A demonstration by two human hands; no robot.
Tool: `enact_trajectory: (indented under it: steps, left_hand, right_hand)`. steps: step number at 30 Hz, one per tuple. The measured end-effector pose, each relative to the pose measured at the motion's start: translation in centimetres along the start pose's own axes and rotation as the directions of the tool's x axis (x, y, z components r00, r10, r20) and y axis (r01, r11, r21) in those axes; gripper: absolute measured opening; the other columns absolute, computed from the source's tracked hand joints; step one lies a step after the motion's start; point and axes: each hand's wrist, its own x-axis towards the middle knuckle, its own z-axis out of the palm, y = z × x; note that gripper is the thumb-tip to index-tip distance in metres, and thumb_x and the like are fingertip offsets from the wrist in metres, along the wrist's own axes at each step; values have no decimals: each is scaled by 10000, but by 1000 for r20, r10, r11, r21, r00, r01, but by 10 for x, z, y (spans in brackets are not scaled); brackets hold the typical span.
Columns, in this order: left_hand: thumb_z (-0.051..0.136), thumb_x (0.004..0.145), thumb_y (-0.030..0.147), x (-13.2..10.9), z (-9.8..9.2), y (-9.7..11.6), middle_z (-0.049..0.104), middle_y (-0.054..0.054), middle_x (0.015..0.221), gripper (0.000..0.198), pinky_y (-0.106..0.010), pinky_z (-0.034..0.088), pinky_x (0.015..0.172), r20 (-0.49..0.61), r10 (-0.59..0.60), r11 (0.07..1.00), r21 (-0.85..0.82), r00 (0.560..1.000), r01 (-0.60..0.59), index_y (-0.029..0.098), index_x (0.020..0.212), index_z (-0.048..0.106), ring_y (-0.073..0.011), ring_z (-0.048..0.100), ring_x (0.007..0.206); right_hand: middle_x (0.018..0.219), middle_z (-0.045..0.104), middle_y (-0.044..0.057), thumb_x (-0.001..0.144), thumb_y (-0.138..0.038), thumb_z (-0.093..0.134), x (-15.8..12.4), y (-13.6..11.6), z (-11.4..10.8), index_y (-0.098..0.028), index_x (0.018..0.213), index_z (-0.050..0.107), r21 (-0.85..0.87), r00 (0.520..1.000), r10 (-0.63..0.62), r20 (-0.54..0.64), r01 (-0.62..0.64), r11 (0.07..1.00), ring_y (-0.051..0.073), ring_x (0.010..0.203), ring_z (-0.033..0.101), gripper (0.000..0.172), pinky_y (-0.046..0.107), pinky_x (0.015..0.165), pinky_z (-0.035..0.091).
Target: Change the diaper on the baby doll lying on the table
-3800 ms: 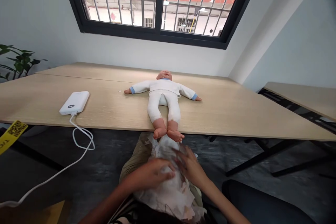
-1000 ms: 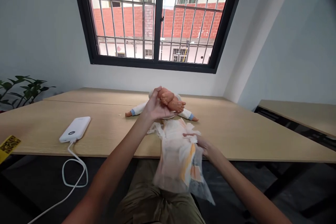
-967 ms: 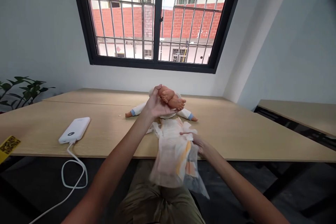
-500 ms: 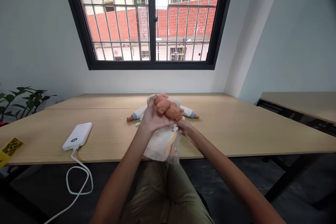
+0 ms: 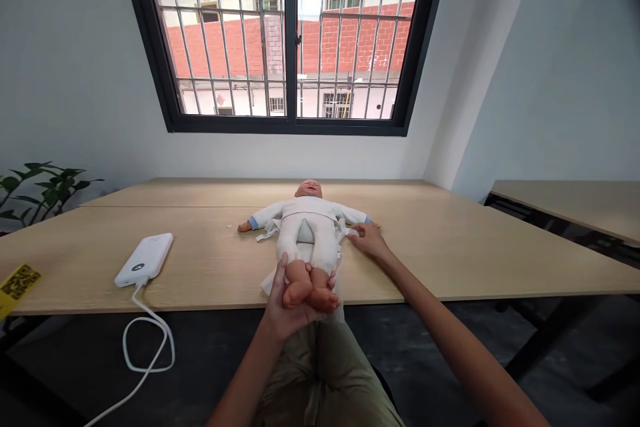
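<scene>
A baby doll (image 5: 309, 209) in a white outfit with blue cuffs lies on its back, head toward the window, arms spread. My left hand (image 5: 287, 313) is closed around its lower legs from below, near the table's front edge. The bare feet rest together over my palm. Beneath the doll's hips and legs lies a white diaper (image 5: 269, 282), mostly covered by the body; its tabs stick out on both sides. At the doll's right-hand side in the view, my right hand (image 5: 370, 240) pinches the diaper's edge near a tab, beside the doll's cuff.
The wooden table (image 5: 200, 267) ends just above my lap. On the left are a white power bank (image 5: 144, 259) with a cable (image 5: 150, 310) hanging over the edge, a yellow code label (image 5: 19, 287) and a plant (image 5: 47, 187). A barred window (image 5: 293, 123) is ahead.
The doll's raised legs have come down toward me, still in my left hand. My right hand has left the diaper's near end under the legs and moved right to its side edge.
</scene>
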Motion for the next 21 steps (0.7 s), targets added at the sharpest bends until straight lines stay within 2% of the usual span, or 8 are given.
enact_trajectory:
  steps: [4, 8, 11, 13, 15, 18, 21]
  left_hand:
    - [495, 900, 636, -2, 1, -1, 690, -126, 960, 529, -532, 445, 947, 5, 8, 1000, -6, 1000, -8, 148, 803, 676, -306, 642, 1000]
    - [465, 914, 635, -4, -1, -6, 685, -124, 991, 534, -514, 442, 961, 26, 12, 1000, -9, 1000, -12, 154, 825, 681, -292, 640, 1005]
    - [451, 920, 625, -2, 9, -1, 685, -107, 919, 527, -483, 468, 932, 8, 19, 1000, 4, 1000, -19, 161, 806, 672, -273, 647, 954]
    - [417, 923, 638, 3, 28, 14, 680, -111, 874, 558, -449, 497, 884, -10, 38, 998, 53, 999, -37, 155, 782, 657, -257, 652, 890]
    - [349, 915, 690, 12, 57, 36, 680, -137, 895, 639, -401, 517, 849, 0, 33, 990, 139, 999, -32, 137, 793, 646, -250, 652, 877]
    - [344, 912, 688, 31, 104, 70, 678, -147, 878, 632, -407, 513, 887, 57, 54, 960, 273, 997, -67, 132, 757, 601, -264, 659, 903]
    - [374, 918, 651, 50, 136, 91, 666, -111, 832, 568, -422, 475, 959, 82, 78, 942, 319, 994, -101, 137, 803, 588, -267, 660, 953]
  right_hand:
    - [883, 687, 115, 816, -250, 604, -4, -1, -2, -132, 858, 729, -190, 999, -42, 11, 44, 981, 268, 982, 586, 177, 366, 923, 392]
    - [1113, 643, 203, 858, -146, 501, -19, -17, -6, -92, 1010, 695, -307, 992, -94, -82, 64, 949, 310, 1126, 536, 252, 405, 991, 346]
    - [1135, 659, 147, 889, -154, 459, -33, -41, 0, -129, 1043, 677, -233, 965, -261, -25, 248, 940, 255, 1110, 563, 267, 343, 1008, 360]
    - [1098, 682, 118, 896, -179, 458, -41, -59, 6, -150, 1003, 679, -128, 931, -357, 73, 364, 923, 234, 1036, 600, 247, 310, 945, 413]
    - [1101, 686, 117, 907, -220, 469, -46, -75, 11, -153, 998, 676, -83, 910, -388, 147, 403, 912, 239, 1003, 618, 236, 310, 896, 438]
    - [1119, 675, 149, 943, -337, 468, -50, -94, 15, -129, 1081, 656, -140, 920, -341, 195, 370, 918, 267, 1012, 631, 312, 333, 896, 440]
    - [1215, 623, 204, 934, -525, 461, -54, -105, 20, -127, 1303, 568, -227, 902, -256, 348, 346, 910, 333, 1068, 625, 553, 408, 934, 434]
